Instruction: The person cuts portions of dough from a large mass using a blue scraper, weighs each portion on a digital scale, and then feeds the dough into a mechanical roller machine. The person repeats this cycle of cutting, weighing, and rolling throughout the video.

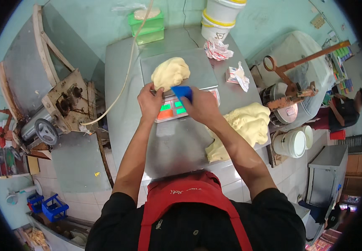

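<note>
Machine (66, 100): far left, its pale cord (124, 85) cutting across our view of the worktop (124, 138).
Left hand (149, 104): fingers at the dough lump (170, 73); can't tell if pinching.
Lump: on the scale (202, 69), long axis slanting near-left to far-right.
Scraper (182, 93): blue, pointing far-left, lumpward!
Right hand (201, 106): gripping the scraper, partly blocking the scale.
Bigger dough (250, 121): right, partly behind the forearm (239, 150).
</note>
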{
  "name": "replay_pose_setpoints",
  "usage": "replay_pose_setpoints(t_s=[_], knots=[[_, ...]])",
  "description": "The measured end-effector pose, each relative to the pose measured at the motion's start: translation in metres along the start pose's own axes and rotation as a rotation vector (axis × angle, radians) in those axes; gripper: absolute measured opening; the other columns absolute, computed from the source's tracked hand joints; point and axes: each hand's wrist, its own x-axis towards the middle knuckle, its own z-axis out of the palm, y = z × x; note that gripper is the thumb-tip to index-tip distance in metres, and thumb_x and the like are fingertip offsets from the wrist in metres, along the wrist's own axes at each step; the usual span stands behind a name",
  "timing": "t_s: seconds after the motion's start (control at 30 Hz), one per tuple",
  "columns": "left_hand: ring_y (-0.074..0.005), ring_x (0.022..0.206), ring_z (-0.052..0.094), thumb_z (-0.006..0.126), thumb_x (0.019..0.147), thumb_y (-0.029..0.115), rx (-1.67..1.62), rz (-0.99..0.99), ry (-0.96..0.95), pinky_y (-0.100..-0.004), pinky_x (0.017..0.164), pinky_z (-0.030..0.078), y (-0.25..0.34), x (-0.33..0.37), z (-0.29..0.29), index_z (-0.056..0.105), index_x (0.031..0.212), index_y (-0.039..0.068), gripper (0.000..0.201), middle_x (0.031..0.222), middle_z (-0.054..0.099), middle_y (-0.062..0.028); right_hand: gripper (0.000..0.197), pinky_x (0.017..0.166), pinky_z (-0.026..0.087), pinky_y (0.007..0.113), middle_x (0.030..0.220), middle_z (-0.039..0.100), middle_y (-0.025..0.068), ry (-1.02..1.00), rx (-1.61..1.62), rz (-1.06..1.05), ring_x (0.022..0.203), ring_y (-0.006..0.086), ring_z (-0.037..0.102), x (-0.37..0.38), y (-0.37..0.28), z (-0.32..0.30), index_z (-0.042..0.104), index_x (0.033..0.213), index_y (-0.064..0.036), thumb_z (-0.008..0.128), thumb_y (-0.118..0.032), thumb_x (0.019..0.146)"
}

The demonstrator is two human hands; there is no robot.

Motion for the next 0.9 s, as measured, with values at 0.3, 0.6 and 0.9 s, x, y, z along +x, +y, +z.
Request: replay_pose_setpoints(t_s=[0.3,0.6,0.9], knots=[[-0.0237,0.073,0.07,0.068,0.096,0.004,0.084,0.069,0.04,-0.0398,0.069,0.055,-0.037,-0.021,-0.006,0.073,0.102,-0.002,0.01,0.083,0.072,-0.0159,0.022,0.074,0.064,0.046,0.088,0.078,0.0173,-0.364,-0.356,-0.25,0.081,0.0389,0.078,0.111,-0.057,0.081,0.078,0.093,-0.0052,0.079,-0.021,0.078],[-0.0269,0.083,0.064,0.061,0.104,0.013,-0.225,0.065,-0.1,-0.0397,0.078,0.052,-0.021,-0.118,-0.034,0.064,0.112,-0.001,0.016,0.099,0.068,-0.0164,0.05,0.079,0.058,0.055,0.091,0.072,0.0303,-0.422,0.079,-0.094,0.09,0.0465,0.073,0.034,0.014,0.039,0.072,0.097,0.0038,0.073,-0.044,0.082],[-0.0404,0.122,0.055,0.064,0.099,0.026,0.035,0.674,-0.776,-0.0512,0.112,0.041,-0.002,-0.255,0.063,0.067,0.134,0.007,0.041,0.136,0.056,-0.0191,0.082,0.104,0.049,0.051,0.128,0.063,0.029,0.057,-0.57,0.529,0.118,0.0465,0.06,-0.184,0.127,-0.047,0.051,0.141,0.0103,0.088,-0.032,0.081]])
